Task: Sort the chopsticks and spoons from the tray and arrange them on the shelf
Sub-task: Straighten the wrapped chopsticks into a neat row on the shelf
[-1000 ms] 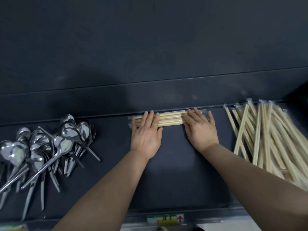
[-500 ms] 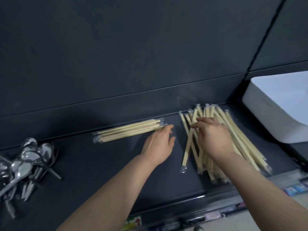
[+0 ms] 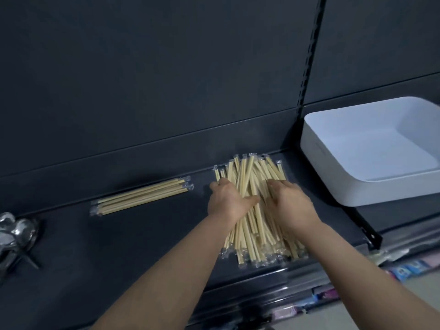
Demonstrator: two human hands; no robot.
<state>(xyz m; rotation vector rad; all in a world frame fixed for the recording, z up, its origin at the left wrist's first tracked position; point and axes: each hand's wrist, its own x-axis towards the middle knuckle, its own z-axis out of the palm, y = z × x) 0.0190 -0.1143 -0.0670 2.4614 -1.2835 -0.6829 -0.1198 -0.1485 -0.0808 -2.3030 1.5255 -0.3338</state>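
Left hand (image 3: pixel 229 200) has come off the row (image 3: pixel 142 197) it was pressing flat a second ago. It now lies on the loose pile (image 3: pixel 250 234) beside the right hand (image 3: pixel 294 204), which got there half a second sooner. Its fingers curl over the pile's left flank and the thumb lies across the sticks, so it seems to clasp a bunch between them. The right hand bends over the pile's right half with its fingertips dug in among the wrappers; whether it grips any sticks I cannot tell.

The row stays as it was squared, lengthwise against the back of the shelf (image 3: pixel 133 246), well apart from both hands. That reads as one batch laid, with the next being gathered.

The pile lies directly under both hands. Its sticks run roughly front to back and cross one another, reaching from near the back panel to the shelf's front edge. It sits between the row on the left and the white tray (image 3: pixel 326 172) on the right. The tray's visible part holds nothing, so emptying it looks finished. Spoons (image 3: pixel 16 232) lie heaped at the far left. Most chopsticks are not yet lined up, so arranging is likely far from over.
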